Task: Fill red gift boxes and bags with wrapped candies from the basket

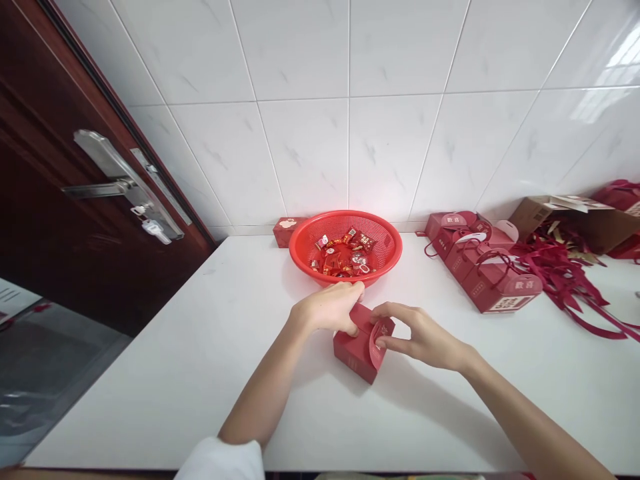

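A small red gift box (353, 355) stands on the white table, turned at an angle, in front of the basket. My left hand (333, 308) grips its far left side, with the thumb on the top panels and the fingers partly hidden behind. On the box's right end, my right hand (417, 335) holds the rounded flap between thumb and fingers. Just beyond the box sits a red plastic basket (345, 217) with several wrapped candies (345, 253) in it.
Several finished-looking red boxes with cord handles (480, 263) stand in a row at right. Beside them lie dark red ribbons (563, 270) and an open brown carton (535, 217). A small red box (289, 232) sits behind the basket. A dark door (65, 147) is at left.
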`<state>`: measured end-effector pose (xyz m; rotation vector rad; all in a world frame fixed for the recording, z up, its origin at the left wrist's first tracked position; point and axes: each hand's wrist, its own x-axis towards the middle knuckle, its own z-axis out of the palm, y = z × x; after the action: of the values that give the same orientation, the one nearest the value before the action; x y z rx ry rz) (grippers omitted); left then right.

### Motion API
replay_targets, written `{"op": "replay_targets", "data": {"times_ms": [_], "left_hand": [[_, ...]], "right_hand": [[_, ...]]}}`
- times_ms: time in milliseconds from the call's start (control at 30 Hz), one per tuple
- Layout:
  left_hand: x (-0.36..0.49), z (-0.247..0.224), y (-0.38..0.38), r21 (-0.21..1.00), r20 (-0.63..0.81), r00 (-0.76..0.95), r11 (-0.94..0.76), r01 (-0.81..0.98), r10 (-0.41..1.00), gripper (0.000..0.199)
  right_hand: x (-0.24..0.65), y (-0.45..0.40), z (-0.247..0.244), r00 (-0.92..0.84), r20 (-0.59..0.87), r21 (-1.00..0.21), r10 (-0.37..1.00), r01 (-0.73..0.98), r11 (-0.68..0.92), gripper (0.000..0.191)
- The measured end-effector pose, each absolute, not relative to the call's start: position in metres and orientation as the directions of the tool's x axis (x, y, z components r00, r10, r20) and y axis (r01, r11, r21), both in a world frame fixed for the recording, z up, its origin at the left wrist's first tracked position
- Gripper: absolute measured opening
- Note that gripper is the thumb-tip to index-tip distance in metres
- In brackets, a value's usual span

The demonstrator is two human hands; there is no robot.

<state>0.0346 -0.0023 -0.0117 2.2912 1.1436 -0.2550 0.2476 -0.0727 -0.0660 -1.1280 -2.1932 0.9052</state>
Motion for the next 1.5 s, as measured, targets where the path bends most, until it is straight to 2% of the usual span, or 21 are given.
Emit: {"op": "replay_targets", "data": {"times_ms": [233,400,533,700,900,967,1133,1233,1333,1400,1500], "left_hand": [[0.037,-0.007,-0.009,0.434,-0.294,0.671,-0.53,0.728,0.681,0.04],[0.034,-0.006,-0.011,0.483,-0.318,0.715,-0.542,0.687,0.622,0.028],[0.033,-0.009,-0.01,0.437,-0.343,0.725,-0.582,0.686,0.597,0.026],[0.037,-0.011,-0.01,0.413,-0.416,0.678,-0.538,0.735,0.606,0.032],[0.042,-0.013,-0.01,0.395,-0.436,0.651,-0.518,0.759,0.621,0.036],[0.043,-0.014,-0.009,0.392,-0.43,0.657,-0.527,0.754,0.62,0.035],[0.05,-0.015,-0.009,0.411,-0.37,0.7,-0.568,0.713,0.611,0.029],[0.054,-0.014,-0.011,0.492,-0.28,0.765,-0.598,0.633,0.58,0.03],[0.051,-0.01,-0.011,0.569,-0.133,0.795,-0.611,0.55,0.592,0.047],[0.046,-0.008,-0.009,0.573,-0.06,0.758,-0.599,0.559,0.649,0.054],[0.036,-0.005,-0.002,0.557,-0.018,0.696,-0.571,0.603,0.718,0.053]], "right_hand": [[0.234,-0.08,-0.102,-0.262,0.359,-0.713,0.896,0.543,0.444,0.036],[0.228,-0.086,-0.113,-0.13,0.349,-0.745,0.928,0.563,0.358,0.034],[0.222,-0.092,-0.118,-0.046,0.393,-0.706,0.919,0.625,0.333,0.034],[0.214,-0.102,-0.123,-0.021,0.423,-0.6,0.906,0.743,0.297,0.035],[0.199,-0.115,-0.125,-0.119,0.396,-0.485,0.91,0.815,0.318,0.071],[0.195,-0.116,-0.126,-0.12,0.393,-0.462,0.912,0.831,0.309,0.076],[0.197,-0.111,-0.125,-0.058,0.405,-0.46,0.912,0.85,0.258,0.061],[0.215,-0.107,-0.116,-0.021,0.42,-0.483,0.907,0.841,0.243,0.051],[0.253,-0.103,-0.09,0.044,0.5,-0.488,0.865,0.84,0.239,0.049],[0.29,-0.099,-0.063,0.125,0.604,-0.459,0.787,0.862,0.216,0.05],[0.358,-0.09,-0.018,0.31,0.801,-0.403,0.512,0.912,0.078,0.047]]}}
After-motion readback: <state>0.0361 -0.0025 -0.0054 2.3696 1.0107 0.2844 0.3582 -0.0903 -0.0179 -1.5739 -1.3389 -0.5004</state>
